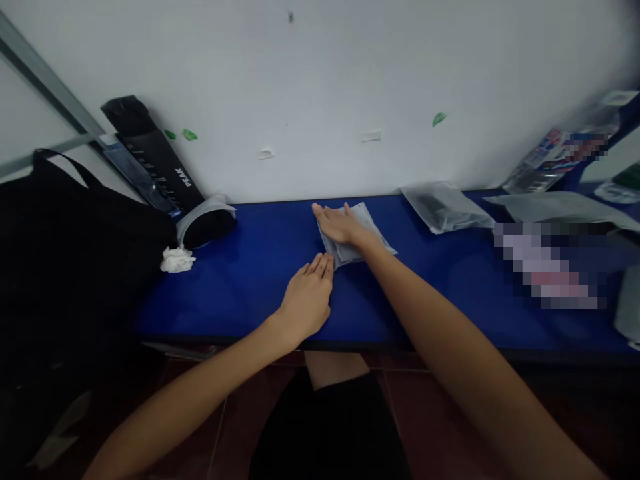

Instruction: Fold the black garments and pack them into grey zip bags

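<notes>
A frosted plastic pouch lies on the blue tabletop, near the wall. My right hand rests flat on top of it, fingers stretched out and covering much of its upper left part. My left hand is palm down on the table at the pouch's near left corner. Its fingers are extended side by side, with the tips touching or almost touching that corner. What the pouch contains is hidden under my right hand.
Right of the pouch lies another frosted pouch with something dark inside. A large plastic bottle leans at the back right. To the left are crumpled white tissue, a black PEAK box and a black bag.
</notes>
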Demonstrator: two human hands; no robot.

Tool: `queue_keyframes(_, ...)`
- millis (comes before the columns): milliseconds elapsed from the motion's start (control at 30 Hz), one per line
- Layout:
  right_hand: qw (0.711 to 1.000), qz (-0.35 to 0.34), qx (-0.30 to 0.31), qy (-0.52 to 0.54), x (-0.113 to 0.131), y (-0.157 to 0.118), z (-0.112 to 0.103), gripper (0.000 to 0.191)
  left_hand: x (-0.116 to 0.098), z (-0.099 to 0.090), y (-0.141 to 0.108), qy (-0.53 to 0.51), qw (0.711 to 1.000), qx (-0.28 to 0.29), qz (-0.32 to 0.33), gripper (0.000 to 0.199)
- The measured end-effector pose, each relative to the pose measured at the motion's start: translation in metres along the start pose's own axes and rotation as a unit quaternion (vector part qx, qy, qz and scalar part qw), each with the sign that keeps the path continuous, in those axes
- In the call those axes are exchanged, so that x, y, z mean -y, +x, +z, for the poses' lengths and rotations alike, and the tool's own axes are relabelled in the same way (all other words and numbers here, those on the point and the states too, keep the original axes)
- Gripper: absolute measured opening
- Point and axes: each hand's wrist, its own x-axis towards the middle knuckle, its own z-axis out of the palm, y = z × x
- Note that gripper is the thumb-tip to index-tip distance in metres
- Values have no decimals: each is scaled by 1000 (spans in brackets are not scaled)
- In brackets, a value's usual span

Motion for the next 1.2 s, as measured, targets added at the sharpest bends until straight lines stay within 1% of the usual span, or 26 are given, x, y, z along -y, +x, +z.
queue_keyframes(133,1000,-2,-1,-6,-3,3,2,90,0,1,-2,-5,1000,-6,4,88)
queue_keyframes(233,1000,-13,-6,0,-5,4,3,87,-2,0,-4,-3,1000,0,4,89)
queue_keyframes(467,1000,-18,-9,5,-7,4,5,89,-11,1,-13,10,1000,15,4,93)
queue_keyframes(667,1000,-22,-9,4,-6,3,3,85,-14,1,-14,12,1000,21,3,92)
queue_keyframes(800,1000,-11,-2,-11,-1,-1,1,85,-14,2,-15,9,1000,9,4,90)
queue_keyframes(867,1000,-3,1,-9,2,-2,0,86,-11,-1,-16,2,1000,-1,12,88)
queue_keyframes(933,1000,5,5,1,3,-2,-2,87,-5,-9,-14,-17,1000,-5,19,83)
queue_keyframes(1000,1000,9,13,14,0,-2,-4,87,5,-22,-4,-51,998,-6,21,71)
queue_keyframes(1067,999,-11,29,33,-6,-4,-7,83,19,-37,16,-103,995,-8,14,52)
queue_keyframes(1100,998,-30,32,48,-10,-5,-8,80,27,-43,29,-135,991,-6,23,46)
queue_keyframes(1167,994,-66,15,90,-19,-10,-10,77,43,-49,57,-188,981,-11,36,38)
queue_keyframes(1200,990,-74,-10,116,-23,-13,-10,80,51,-49,70,-194,979,-46,34,36)
